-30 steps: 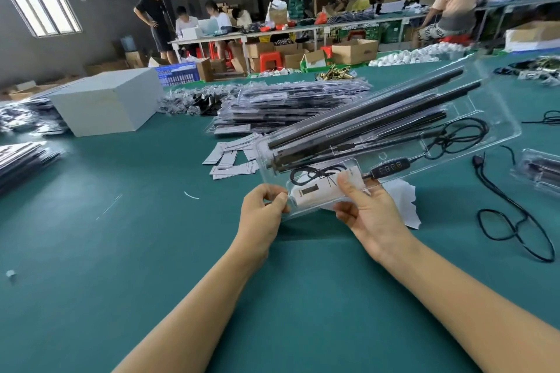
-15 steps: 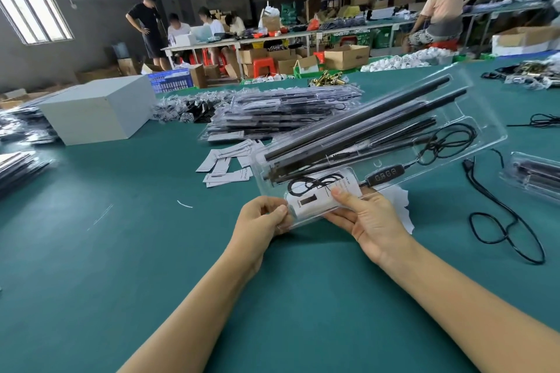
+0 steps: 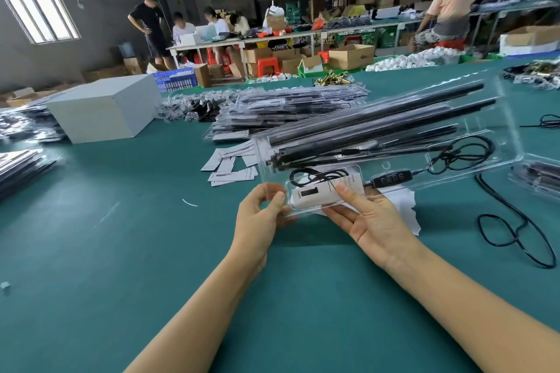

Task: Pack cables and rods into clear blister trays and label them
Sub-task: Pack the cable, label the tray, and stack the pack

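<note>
packed trays (image 3: 272,112) behind, loose cable (image 3: 515,230) right, labels (image 3: 233,166)

Bare green table (image 3: 91,251) lies open at left; a loose black cable (image 3: 515,230) clutters the right.

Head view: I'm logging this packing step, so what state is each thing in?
Clear plastic blister tray: closed, filled, held tilted above the table.
Black rods: inside tray.
White paper label: inside tray's near end.
Left hand: pinches tray's corner.
Right hand: holds tray, thumb on top.
Loose black cable: unpacked on table.
</note>
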{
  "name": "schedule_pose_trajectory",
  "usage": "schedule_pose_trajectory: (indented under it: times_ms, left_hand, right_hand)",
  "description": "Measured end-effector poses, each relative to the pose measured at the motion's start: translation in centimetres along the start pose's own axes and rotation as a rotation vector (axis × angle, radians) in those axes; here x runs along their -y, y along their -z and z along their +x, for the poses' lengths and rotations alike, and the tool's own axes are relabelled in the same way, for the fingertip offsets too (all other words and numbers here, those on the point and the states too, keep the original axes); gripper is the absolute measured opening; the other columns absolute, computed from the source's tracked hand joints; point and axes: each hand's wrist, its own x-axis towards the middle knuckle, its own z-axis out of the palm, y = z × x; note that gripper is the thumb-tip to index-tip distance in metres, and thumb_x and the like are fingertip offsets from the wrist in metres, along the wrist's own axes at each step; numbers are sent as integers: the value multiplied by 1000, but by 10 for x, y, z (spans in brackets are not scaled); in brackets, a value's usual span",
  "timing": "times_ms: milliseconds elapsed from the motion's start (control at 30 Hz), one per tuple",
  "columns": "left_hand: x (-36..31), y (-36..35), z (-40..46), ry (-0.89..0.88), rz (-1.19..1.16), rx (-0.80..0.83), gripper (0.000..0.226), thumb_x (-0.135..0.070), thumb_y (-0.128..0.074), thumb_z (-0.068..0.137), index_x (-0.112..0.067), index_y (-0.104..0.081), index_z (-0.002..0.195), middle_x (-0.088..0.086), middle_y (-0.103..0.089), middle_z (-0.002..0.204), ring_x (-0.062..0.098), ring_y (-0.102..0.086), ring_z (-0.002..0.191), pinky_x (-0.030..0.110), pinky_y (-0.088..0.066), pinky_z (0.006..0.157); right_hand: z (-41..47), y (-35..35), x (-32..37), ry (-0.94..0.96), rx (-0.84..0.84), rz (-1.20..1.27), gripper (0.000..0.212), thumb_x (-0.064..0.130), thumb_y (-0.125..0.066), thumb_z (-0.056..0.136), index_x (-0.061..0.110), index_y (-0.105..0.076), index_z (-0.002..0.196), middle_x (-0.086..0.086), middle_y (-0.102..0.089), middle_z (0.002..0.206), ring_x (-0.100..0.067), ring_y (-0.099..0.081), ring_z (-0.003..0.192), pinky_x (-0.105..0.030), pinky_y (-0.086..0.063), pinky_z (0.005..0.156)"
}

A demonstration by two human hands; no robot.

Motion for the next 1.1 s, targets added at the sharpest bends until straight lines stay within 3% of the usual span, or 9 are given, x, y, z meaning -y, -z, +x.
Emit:
schedule_pose_trajectory:
  times_ms: [67, 167, 400, 533, 667, 900, 1000, 1033, 1100]
  left_hand:
    - [-1, 1, -1, -12, 31, -22, 10, -3, -56, 95, -9, -63, 90, 10, -55, 100, 8, -56, 61, 35, -59, 76]
    - [-2, 2, -1, -4, 48, -59, 12, 0, -55, 93, -7, -61, 86, 17, -51, 101, 9, -55, 57, 35, -59, 76]
    - [2, 0, 5, -14, 82, -140, 13, 3, -53, 92, -2, -59, 81, 0, -51, 98, 11, -55, 57, 31, -58, 69]
    - [1, 3, 7, 84, -23, -98, 17, 1, -54, 93, -7, -58, 79, 8, -53, 85, 11, -55, 59, 25, -56, 61]
    - [-2, 9, 6, 140, -111, -7, 19, -1, -52, 94, -8, -55, 77, 4, -54, 64, 11, -56, 57, 21, -54, 59]
    - [-3, 9, 5, 140, -176, -19, 19, -3, -53, 93, -5, -52, 75, 2, -63, 68, 14, -61, 57, 24, -56, 61]
    - [-3, 8, 6, 154, -264, -24, 20, 1, -52, 92, -6, -47, 74, 0, -62, 59, 13, -52, 45, 28, -57, 60]
    - [-4, 8, 6, 150, -282, -25, 18, 1, -51, 91, -6, -47, 74, -1, -62, 58, 12, -49, 44, 29, -57, 60]
    - [-5, 9, 6, 137, -304, -30, 16, 1, -52, 89, -5, -49, 74, -1, -61, 59, 13, -48, 44, 30, -57, 61]
  right_hand:
    - [0, -1, -1, 4, 0, -2, 23, 8, -71, 69, 7, -66, 92, -15, -73, 93, -27, -72, 82, -34, -59, 66]
    - [-2, -3, -4, -1, 4, -5, 18, 8, -71, 70, 7, -67, 87, -15, -74, 92, -26, -72, 81, -33, -59, 64]
    - [-3, -6, -6, 16, 5, -38, 4, 8, -71, 71, 9, -72, 74, -15, -74, 88, -25, -72, 79, -31, -59, 64]
    - [-1, -5, 0, 33, 54, -84, 28, 14, -70, 74, 0, -62, 97, -18, -73, 95, -25, -71, 81, -32, -59, 70]
    - [-2, -2, 6, -5, 114, -132, 35, 26, -71, 76, 1, -64, 99, -19, -72, 102, -29, -70, 92, -32, -58, 75]
    - [-5, -3, 8, -257, -42, -208, 62, 48, -67, 75, -4, -60, 108, -24, -71, 95, -33, -71, 88, -32, -59, 64]
    - [-13, -8, 22, -401, -79, -679, 77, 73, -50, 77, -2, -63, 89, -15, -72, 72, -23, -70, 59, -24, -50, 44]
    - [-15, -9, 27, -335, -96, -976, 77, 80, -45, 74, 5, -62, 75, -7, -67, 59, -19, -63, 48, -21, -42, 40]
    - [-16, -6, 31, 93, -192, -1632, 71, 86, -43, 64, 16, -46, 58, 6, -50, 48, -19, -51, 46, -23, -29, 43]
